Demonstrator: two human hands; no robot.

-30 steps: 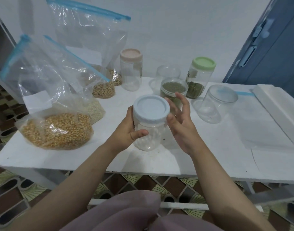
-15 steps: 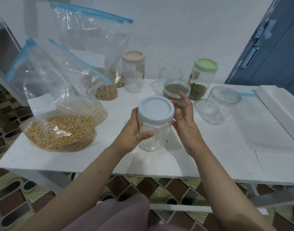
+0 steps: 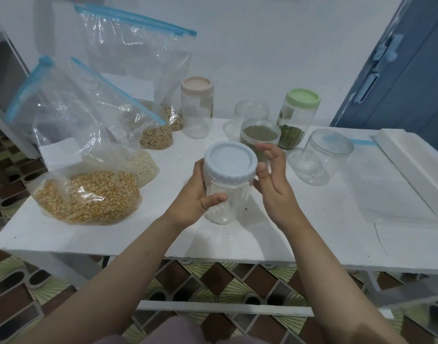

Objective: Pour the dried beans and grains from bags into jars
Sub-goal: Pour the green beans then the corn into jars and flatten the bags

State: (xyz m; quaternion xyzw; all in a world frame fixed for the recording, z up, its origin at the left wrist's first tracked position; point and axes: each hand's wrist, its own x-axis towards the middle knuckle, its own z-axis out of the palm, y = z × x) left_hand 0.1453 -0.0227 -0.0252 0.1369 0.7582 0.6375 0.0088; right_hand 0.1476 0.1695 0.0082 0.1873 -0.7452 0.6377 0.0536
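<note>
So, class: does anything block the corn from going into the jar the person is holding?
Yes. The pale blue lid sits on the held jar, closing its mouth; the corn bag lies apart, to the left on the table.

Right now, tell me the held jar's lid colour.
Pale blue lid, head view.

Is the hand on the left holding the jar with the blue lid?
Touching. The head view shows the left hand wrapped round the clear jar under its blue lid, with the thumb pressed across the front.
</note>
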